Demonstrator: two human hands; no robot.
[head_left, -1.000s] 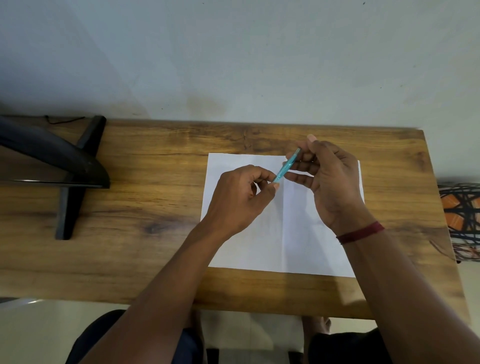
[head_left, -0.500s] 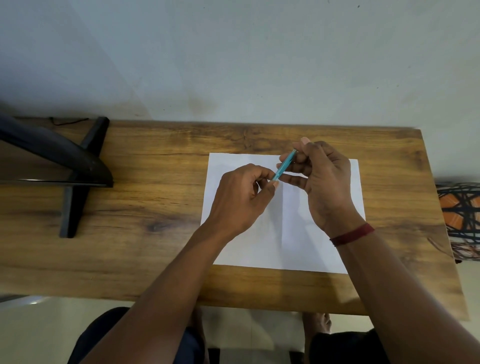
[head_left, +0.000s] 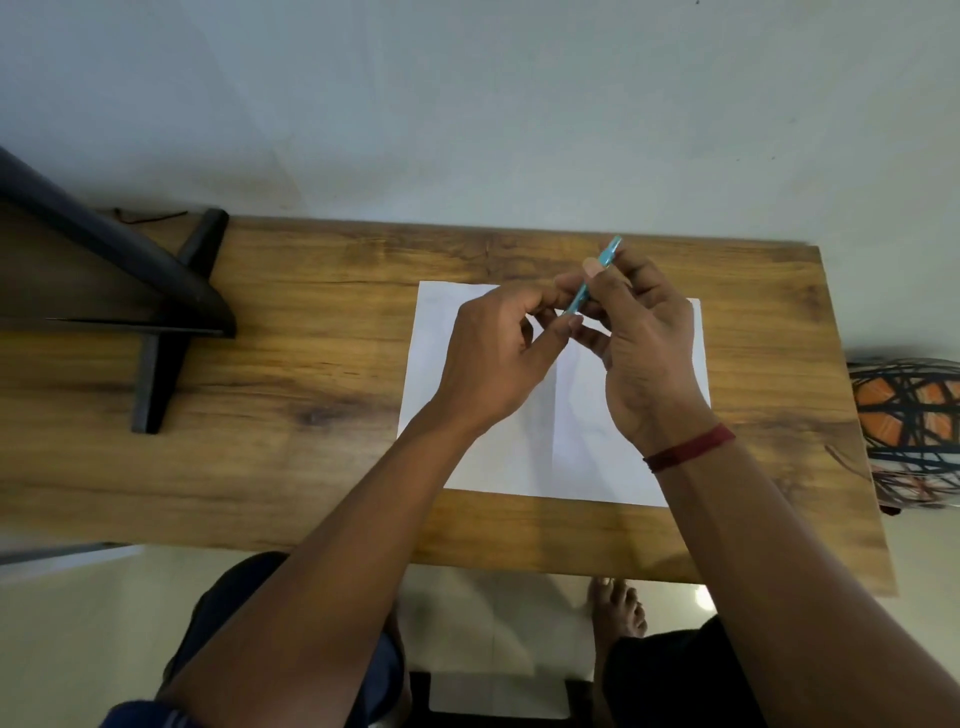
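Note:
A thin turquoise pen (head_left: 582, 296) is held slanted above a white sheet of paper (head_left: 483, 457) that lies flat on the wooden table (head_left: 291, 415). My right hand (head_left: 644, 353) grips the pen's upper part, with the pen's end poking out above the fingers. My left hand (head_left: 493, 364) pinches the pen's lower end between thumb and fingers. Both hands hover over the upper middle of the sheet. The sheet has a faint vertical crease down its middle.
A black monitor stand (head_left: 161, 332) with its slanted foot sits on the table's left part. A patterned orange and black object (head_left: 909, 415) stands beyond the right edge. A pale wall runs behind the table. My knees and a bare foot (head_left: 618, 608) show below.
The pen has slid further up through my right hand, so its end now sticks out above the fingers. Both hands stay over the sheet.

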